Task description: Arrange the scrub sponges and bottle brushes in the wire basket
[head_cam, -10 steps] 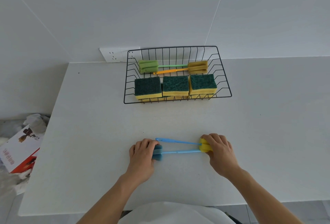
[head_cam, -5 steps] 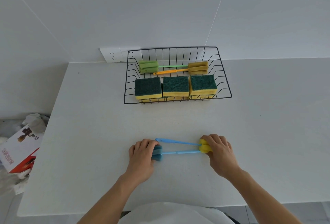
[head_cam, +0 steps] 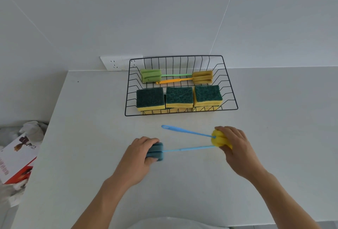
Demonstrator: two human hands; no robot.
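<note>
- Change since the earlier frames: both hands have lifted and moved apart toward the basket; the two blue handles, then close and near parallel, now splay.
- Left hand [head_cam: 140, 151] is clenched around the blue brush [head_cam: 155, 151] by its sponge head; its handle runs right, toward the yellow head.
- Right hand [head_cam: 236, 148] grips the yellow brush [head_cam: 218, 138] by its head; its blue handle points left and away.
- Neither brush is in the basket [head_cam: 181, 113] yet; both are held just short of its near rim.
- Done: three sponge stacks [head_cam: 179, 95] line the front, with the green brush [head_cam: 150, 75] and orange brush [head_cam: 202, 77] behind them.
- Judged remaining: placing the two held brushes.
- Writing: the red and white box [head_cam: 17, 161] at left carries print, too small to read. No other labels seen.
</note>
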